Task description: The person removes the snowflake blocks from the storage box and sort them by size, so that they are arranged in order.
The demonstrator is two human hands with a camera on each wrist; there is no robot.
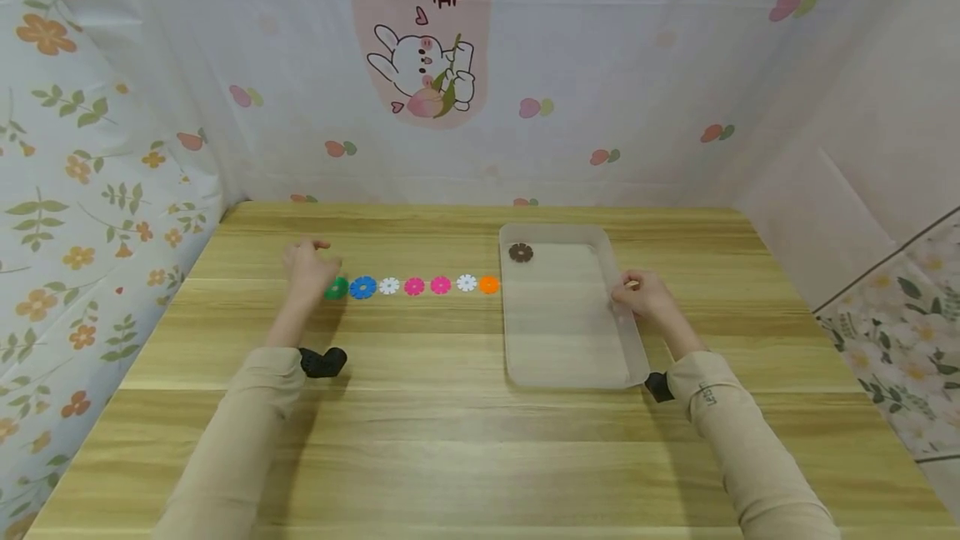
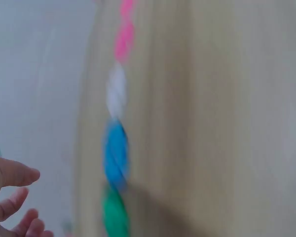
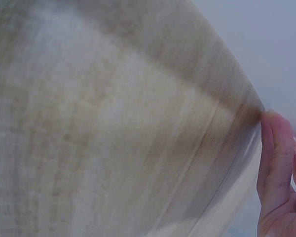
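Observation:
A row of flat notched plastic discs lies on the table, running from a green disc (image 1: 337, 287) through a blue disc (image 1: 363, 287), a white disc (image 1: 389, 285) and two pink ones to an orange disc (image 1: 489, 284). My left hand (image 1: 309, 269) is beside the green disc, which it partly hides; in the left wrist view its fingers (image 2: 19, 174) are apart and hold nothing. A translucent shallow tray (image 1: 573, 376) stands right of the row, with one brown disc (image 1: 521, 252) in its far left corner. On the tray's right rim, my right hand (image 1: 647, 295) pinches the edge.
The wood-grain table (image 1: 420, 457) ends at a patterned cloth backdrop (image 1: 600, 65) behind, with floral cloth (image 1: 67, 273) along the left. Black wrist mounts (image 1: 323, 362) sit at both cuffs. The tray's raised walls stand close to the orange disc.

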